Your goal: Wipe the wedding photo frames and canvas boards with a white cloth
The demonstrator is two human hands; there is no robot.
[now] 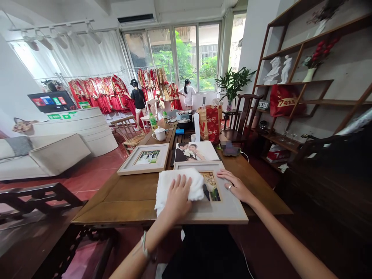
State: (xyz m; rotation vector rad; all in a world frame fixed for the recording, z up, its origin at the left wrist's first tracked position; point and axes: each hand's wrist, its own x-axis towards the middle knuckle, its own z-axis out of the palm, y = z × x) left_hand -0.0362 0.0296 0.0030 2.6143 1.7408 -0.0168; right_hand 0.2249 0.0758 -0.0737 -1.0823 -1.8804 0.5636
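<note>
My left hand (pixel 178 197) lies on a folded white cloth (pixel 165 184), its fingers spread and flat over the fabric. The cloth covers the left part of a picture frame (pixel 229 211) with a pale mat, lying near the front edge of the table. A small photo (pixel 214 188) shows inside the mat, partly hidden by the cloth. My right hand (pixel 232 184), with a ring on one finger, rests on the frame's right side with its fingers stretched out. Behind this frame lies a large print of a couple (pixel 197 152). Another framed photo (pixel 148 157) lies to the left.
A white teapot (pixel 159 133), a green-capped bottle (pixel 152 122) and a red and brown paper bag (pixel 209 123) stand farther back on the wooden table (pixel 124 197). A blurred device (pixel 231 149) with a cable is at right. Two people are by the clothes racks.
</note>
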